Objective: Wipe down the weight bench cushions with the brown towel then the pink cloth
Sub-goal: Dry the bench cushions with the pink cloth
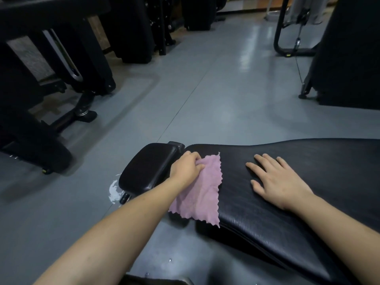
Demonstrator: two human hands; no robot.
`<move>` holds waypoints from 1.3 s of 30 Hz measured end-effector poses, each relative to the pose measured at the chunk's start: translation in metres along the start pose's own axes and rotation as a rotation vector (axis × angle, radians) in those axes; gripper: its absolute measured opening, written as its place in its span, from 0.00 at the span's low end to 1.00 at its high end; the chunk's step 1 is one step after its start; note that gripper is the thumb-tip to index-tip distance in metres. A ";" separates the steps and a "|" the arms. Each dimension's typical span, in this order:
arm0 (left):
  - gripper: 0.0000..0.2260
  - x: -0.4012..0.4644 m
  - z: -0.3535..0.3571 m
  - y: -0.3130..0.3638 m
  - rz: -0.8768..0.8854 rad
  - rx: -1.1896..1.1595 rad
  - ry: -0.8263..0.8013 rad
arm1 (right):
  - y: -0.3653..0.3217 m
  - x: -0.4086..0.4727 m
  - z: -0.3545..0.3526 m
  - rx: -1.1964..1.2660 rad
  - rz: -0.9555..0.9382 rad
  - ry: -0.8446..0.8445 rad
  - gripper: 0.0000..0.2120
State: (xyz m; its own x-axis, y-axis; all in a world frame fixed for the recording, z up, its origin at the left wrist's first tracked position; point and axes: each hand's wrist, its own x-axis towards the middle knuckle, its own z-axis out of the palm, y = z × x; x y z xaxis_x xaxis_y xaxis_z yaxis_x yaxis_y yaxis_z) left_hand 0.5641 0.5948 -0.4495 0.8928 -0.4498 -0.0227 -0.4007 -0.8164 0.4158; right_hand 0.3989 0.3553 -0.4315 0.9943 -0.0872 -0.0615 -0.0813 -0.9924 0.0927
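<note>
A long black bench cushion (308, 202) runs from the lower middle to the right edge. A smaller black seat cushion (148, 167) lies at its left end. A pink cloth (201, 198) with zigzag edges drapes over the near left end of the long cushion and hangs down its side. My left hand (187, 167) grips the cloth's top corner, at the gap between the two cushions. My right hand (277, 179) rests flat on the long cushion, fingers spread, to the right of the cloth. No brown towel is in view.
Grey gym floor (205, 89) stretches ahead. Black exercise machines (51, 68) stand at the left and far back. Another dark machine with a cable (345, 54) stands at the right. A white smear (114, 192) marks the floor beside the seat cushion.
</note>
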 end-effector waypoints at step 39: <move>0.02 -0.023 -0.077 -0.164 0.034 0.006 0.186 | -0.146 0.044 0.016 0.045 -0.070 0.074 0.30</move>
State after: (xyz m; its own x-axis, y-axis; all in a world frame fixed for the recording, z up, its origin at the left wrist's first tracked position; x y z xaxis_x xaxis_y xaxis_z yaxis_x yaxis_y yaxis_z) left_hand 0.6249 0.7669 -0.4474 0.9010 -0.4030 0.1604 -0.4323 -0.8042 0.4079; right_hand 0.4532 0.4955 -0.4634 0.9999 -0.0126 0.0076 -0.0130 -0.9989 0.0456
